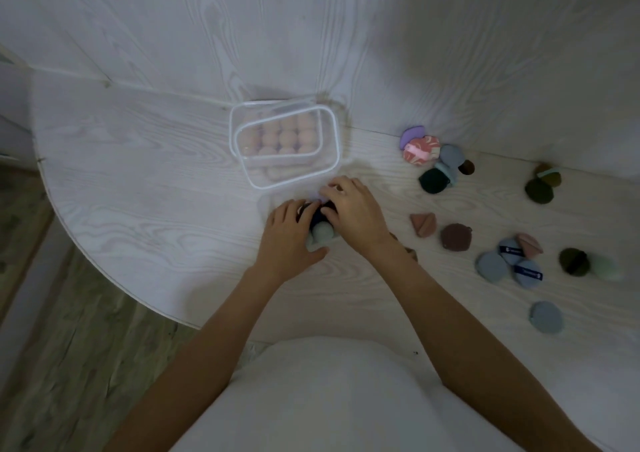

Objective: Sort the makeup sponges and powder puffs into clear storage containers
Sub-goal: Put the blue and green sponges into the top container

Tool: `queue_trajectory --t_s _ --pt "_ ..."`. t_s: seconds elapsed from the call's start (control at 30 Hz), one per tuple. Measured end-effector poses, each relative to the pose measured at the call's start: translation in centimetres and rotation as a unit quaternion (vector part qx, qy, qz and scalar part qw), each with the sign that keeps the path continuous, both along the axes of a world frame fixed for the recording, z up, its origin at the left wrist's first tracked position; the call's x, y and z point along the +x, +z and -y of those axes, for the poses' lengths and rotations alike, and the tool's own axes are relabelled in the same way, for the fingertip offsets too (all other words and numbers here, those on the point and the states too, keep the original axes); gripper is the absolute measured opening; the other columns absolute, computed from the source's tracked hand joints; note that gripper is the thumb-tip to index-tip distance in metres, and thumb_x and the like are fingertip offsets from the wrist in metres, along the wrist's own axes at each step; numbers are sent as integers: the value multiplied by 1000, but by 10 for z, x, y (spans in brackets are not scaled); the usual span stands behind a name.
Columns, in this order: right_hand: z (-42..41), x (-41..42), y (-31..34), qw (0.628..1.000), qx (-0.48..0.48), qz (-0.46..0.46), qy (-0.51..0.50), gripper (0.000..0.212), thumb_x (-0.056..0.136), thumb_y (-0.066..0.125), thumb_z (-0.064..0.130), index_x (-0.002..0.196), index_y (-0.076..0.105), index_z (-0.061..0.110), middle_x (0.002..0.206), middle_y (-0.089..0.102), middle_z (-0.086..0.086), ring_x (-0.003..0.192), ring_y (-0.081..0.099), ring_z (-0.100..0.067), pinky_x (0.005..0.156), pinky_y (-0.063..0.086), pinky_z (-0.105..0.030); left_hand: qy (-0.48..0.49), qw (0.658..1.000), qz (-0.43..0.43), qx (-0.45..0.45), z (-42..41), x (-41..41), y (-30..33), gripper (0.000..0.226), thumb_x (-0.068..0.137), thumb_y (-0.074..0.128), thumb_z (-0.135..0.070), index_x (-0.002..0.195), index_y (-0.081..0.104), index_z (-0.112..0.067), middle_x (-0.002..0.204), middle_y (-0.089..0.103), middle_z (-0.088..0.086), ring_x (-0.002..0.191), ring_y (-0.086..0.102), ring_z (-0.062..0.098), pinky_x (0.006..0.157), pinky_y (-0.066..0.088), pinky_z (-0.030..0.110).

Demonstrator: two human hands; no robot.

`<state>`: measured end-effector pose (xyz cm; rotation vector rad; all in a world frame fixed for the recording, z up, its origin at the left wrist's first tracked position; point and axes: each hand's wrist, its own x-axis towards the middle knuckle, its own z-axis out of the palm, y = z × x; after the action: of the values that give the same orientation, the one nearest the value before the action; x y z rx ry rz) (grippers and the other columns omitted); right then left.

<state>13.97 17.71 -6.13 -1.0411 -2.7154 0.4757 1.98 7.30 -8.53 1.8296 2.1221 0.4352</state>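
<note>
Clear plastic catches the dim light near the middle of the pale wood-grain bench (138, 188): a rectangular storage container (332, 140) with rows of peach makeup sponges (287, 136) inside, and a second clear piece, perhaps its lid or another box, overlapping it at an angle. Just in front of it the person's two hands meet over a small bunch of items. The left hand (289, 232) curls around the near side of the bunch, and the right hand (353, 211) lies over the far side with its fingers bent down; both grips are closed on the bunch, in which a pale green sponge (322, 234) and something dark behind it show between the palms. Off to the right, well apart from the hands, loose powder puffs lie scattered on the bench: a purple and pink patterned group (420, 148) near the wall, a dark green puff (433, 180) just below them, a brown puff (455, 237), a cluster of blue puffs (509, 261), and one grey-blue puff (546, 316) alone nearest the person.
</note>
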Motion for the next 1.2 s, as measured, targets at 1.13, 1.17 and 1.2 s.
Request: queue_trajectory --t_s 1.13,1.17,1.2 --pt "-54 410 -34 893 -19 69 -444 43 90 51 9 132 47 15 147 31 -16 134 23 -40 109 20 -48 -159 978 -66 -117 -46 267 -19 55 81 60 -24 135 46 -19 141 41 6 121 42 28 92 40 37" --pt "-60 412 -38 891 -41 78 -445 43 91 50 8 133 47 16 149 28 -15 135 19 -40 110 16 -48 -157 978 -67 -119 -46 268 -19 55 81 60 -24 135 46 -19 142 41 5 121 42 27 92 40 37" --pt "-63 411 -43 889 -63 80 -447 42 91 49 6 131 48 16 149 28 -15 133 21 -40 108 19 -47 -151 979 -64 -119 -46 269 -19 55 81 61 -23 134 46 -19 141 42 5 120 43 27 91 41 37"
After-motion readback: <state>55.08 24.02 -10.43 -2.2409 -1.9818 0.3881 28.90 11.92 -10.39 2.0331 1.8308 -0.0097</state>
